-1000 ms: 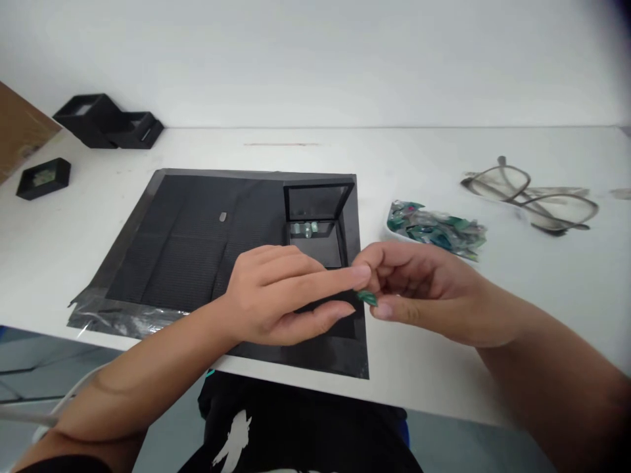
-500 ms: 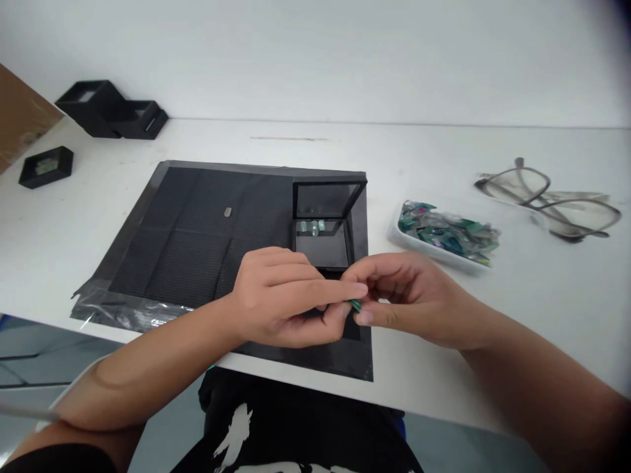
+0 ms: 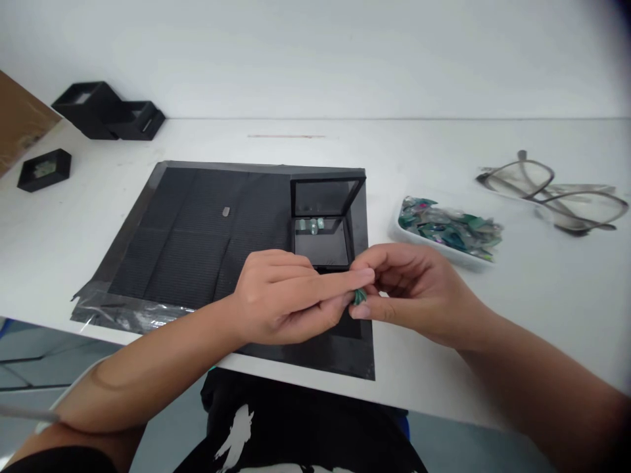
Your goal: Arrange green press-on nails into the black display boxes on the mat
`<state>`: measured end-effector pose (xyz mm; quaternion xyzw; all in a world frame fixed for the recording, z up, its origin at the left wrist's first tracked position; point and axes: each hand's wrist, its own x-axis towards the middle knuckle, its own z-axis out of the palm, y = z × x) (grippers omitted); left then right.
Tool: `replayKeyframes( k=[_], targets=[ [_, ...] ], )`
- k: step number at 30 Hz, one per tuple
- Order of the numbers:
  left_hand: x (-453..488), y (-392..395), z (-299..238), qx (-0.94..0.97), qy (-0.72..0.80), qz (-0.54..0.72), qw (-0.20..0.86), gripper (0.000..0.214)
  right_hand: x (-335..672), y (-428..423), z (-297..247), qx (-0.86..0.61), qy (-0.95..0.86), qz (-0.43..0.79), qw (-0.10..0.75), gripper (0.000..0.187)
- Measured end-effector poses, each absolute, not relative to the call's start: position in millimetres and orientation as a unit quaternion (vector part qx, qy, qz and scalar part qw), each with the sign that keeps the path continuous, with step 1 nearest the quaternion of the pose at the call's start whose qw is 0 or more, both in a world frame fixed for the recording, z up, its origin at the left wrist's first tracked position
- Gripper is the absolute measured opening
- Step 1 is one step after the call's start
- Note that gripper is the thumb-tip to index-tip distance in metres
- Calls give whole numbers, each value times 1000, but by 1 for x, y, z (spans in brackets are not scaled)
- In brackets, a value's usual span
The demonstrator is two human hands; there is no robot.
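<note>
Between the fingertips of my left hand [image 3: 296, 299] and my right hand [image 3: 409, 289] is a small crinkled green wrapper-like piece [image 3: 360, 297]. Both hands pinch it, and their fingers hide part of it. Just beyond them a black hinged case [image 3: 323, 249] stands with its lid raised. Along the back of its base, three pale-green pieces like false nails [image 3: 313, 226] sit in a row. To the right, a white tray [image 3: 444, 251] is heaped with similar shiny green wrappers [image 3: 448, 226].
A ribbed black mat [image 3: 187, 236] covers the table's middle, with a small greyish piece [image 3: 225, 211] on it. Eyeglasses [image 3: 542, 190] lie at the right. Black boxes [image 3: 93, 115] stand back left, near a shallow black box [image 3: 45, 169] holding pale-green bits.
Both hands have shifted slightly right, and my right hand's fingers have moved a little. More of the green piece shows between the fingertips.
</note>
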<state>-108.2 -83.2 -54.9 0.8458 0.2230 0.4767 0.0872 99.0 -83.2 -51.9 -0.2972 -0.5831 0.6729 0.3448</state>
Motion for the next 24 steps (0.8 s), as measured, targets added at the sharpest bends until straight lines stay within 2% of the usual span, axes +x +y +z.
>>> replayKeyframes(
  k=[11, 24],
  targets=[
    [-108, -83, -53, 840, 241, 477, 97, 17, 100, -82, -49, -321, -587, 656, 349, 21],
    [-104, -87, -49, 819, 265, 495, 121, 19, 99, -81, -45, -325, -598, 633, 369, 14]
  ],
)
